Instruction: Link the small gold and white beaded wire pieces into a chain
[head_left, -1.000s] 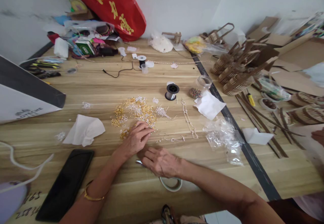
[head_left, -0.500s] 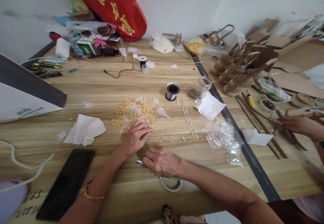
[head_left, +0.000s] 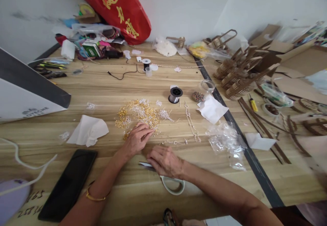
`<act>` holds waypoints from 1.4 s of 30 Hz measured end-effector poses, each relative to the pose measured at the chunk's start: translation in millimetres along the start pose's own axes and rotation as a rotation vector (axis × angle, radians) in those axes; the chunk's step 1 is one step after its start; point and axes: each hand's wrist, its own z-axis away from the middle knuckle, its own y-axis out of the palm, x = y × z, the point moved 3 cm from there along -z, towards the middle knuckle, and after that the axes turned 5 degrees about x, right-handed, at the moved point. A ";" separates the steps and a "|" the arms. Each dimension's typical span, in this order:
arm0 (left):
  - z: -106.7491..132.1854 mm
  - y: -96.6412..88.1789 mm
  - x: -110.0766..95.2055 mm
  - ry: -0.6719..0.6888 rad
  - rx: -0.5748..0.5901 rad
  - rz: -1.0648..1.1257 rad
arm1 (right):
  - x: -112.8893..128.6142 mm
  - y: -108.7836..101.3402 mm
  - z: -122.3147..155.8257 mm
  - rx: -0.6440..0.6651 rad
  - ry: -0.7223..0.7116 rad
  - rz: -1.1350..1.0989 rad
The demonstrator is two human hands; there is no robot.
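My left hand is at the near edge of a loose pile of gold and silver jewelry findings, thumb and fingertips pinched together. Whatever lies between those fingertips is too small to make out. Just to its right, my right hand has curled fingers above a pair of scissors with a pale handle. It covers the middle of the scissors; its fingertips' contents are hidden. Beyond the right hand lie a short beaded chain and a longer chain.
A black wire spool, a jar of beads, clear plastic bags and white paper lie to the right. On the left are a phone and crumpled tissue. Small woven baskets stand at back right.
My right hand has shifted slightly right above the scissors, while my left hand stays at the pile. Another person's hand at the far right has gone out of view. The view has shifted a little.
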 end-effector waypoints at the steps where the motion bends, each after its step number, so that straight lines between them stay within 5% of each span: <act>1: 0.2 -0.7 0.3 -0.005 -0.006 0.002 | -2.0 -1.4 0.0 -0.040 0.045 -0.070; 7: -0.9 -7.1 -1.6 -0.062 -0.019 0.065 | -22.2 -4.1 1.2 -0.218 0.427 -0.454; 10: -2.2 -9.5 -5.0 -0.094 0.003 0.114 | -28.9 -4.6 1.2 -0.265 0.506 -0.553; 22: 2.5 -5.4 -20.2 -0.039 0.183 0.160 | -31.9 -4.8 0.6 -0.316 0.507 -0.552; 42: 2.5 -1.8 -25.0 -0.081 0.176 0.079 | -34.9 -0.6 2.4 -0.375 0.420 -0.504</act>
